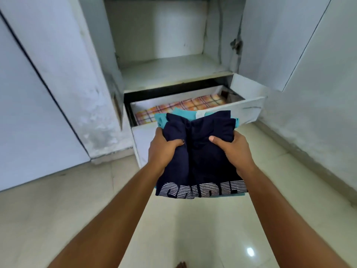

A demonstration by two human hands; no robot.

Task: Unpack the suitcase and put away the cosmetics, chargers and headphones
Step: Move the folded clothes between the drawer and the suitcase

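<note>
- Pale glossy floor tiles (pixel 58 219) meet a worn white cupboard (pixel 92 105), its drawer (pixel 249 109) pulled open over a checked lining (pixel 185 106).
- Left hand (pixel 164 149) and right hand (pixel 234 149) each grip folded navy and teal clothes (pixel 201 151), held just before the drawer.

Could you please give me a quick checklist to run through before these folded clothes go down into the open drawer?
1. Left hand grips the navy garment: ok.
2. Right hand grips its other side: ok.
3. Teal garment carried under the navy one: ok.
4. Drawer pulled open: ok.
5. Room on the checked liner: ok at the back, front hidden by the clothes.
6. Clothes clear of the drawer's front edge: cannot tell.
</note>
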